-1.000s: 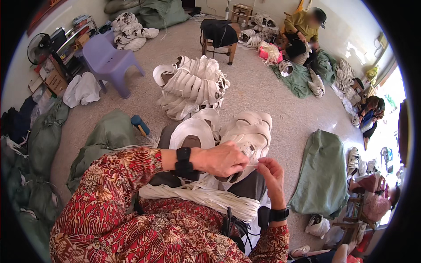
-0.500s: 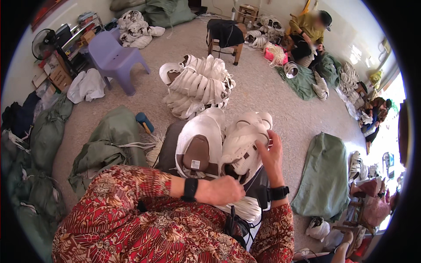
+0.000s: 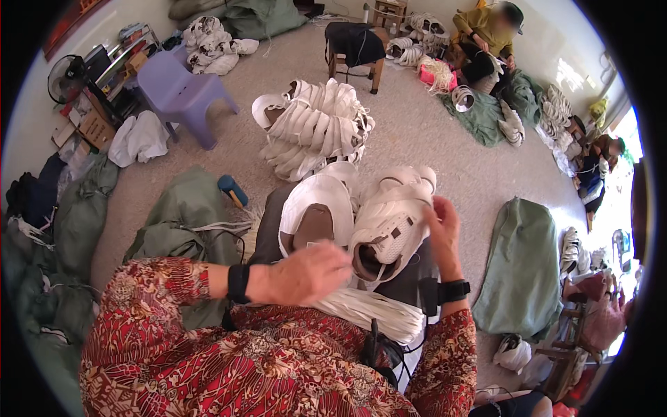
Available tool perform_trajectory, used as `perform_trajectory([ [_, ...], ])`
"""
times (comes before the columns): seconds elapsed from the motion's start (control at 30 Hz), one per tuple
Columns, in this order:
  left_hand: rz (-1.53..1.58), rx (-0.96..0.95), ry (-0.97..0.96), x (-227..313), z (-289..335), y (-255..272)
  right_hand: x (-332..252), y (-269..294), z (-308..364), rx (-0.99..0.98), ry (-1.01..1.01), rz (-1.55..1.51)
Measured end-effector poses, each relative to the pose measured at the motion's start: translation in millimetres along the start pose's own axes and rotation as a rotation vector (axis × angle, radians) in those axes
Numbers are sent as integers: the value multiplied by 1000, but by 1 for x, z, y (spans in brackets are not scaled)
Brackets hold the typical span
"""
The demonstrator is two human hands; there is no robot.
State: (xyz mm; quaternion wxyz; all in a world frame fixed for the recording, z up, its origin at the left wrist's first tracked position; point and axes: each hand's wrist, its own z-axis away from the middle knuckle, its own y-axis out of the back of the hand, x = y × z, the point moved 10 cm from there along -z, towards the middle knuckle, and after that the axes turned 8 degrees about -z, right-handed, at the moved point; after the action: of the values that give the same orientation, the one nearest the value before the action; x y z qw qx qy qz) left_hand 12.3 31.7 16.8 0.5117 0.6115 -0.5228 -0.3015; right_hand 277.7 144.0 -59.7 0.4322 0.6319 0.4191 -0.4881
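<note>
A cream shoe upper [image 3: 399, 215] with small dark side patches lies in front of me, its brown-lined opening toward me and a white lace end hanging out. My right hand [image 3: 445, 233] is curled at its right side, thumb against the edge. My left hand [image 3: 302, 274] is left of the opening, slightly blurred, its fingers drawn together; what they hold, if anything, is not clear. Beside it, partly behind my left hand, rests a second white upper [image 3: 330, 201] with a brown insole. A bundle of white laces [image 3: 375, 313] lies across my lap.
Beyond the uppers rises a pile of cream shoe uppers [image 3: 316, 125]. A purple chair [image 3: 184, 90] and green sacks [image 3: 184, 215] are on the left, with a blue cylinder [image 3: 233, 189] nearby. Green cloth [image 3: 517, 271] covers floor at right. Another person [image 3: 486, 42] sits at the back right.
My left hand has moved left, away from the shoe upper's opening. My right hand has shifted slightly right and down along its side. The upper's opening now shows more fully.
</note>
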Motion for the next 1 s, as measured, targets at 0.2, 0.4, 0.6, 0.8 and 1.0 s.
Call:
perform_trajectory([
  [0.2, 57, -18, 325, -77, -50, -47, -5, 65, 58, 128, -63, 85],
  [0.4, 455, -123, 279, -114, -49, -63, -48, -22, 138, -403, 122, 520],
  [0.6, 477, -50, 277, -111, -46, -68, -19, -82, 160, -620, 230, 945],
  [0.8, 451, -69, 308, -105, -49, -57, -12, -93, 160, -615, 352, 907],
  [1.0, 714, -19, 287, -31, -53, 13, -47, -56, 156, -594, -436, 50],
])
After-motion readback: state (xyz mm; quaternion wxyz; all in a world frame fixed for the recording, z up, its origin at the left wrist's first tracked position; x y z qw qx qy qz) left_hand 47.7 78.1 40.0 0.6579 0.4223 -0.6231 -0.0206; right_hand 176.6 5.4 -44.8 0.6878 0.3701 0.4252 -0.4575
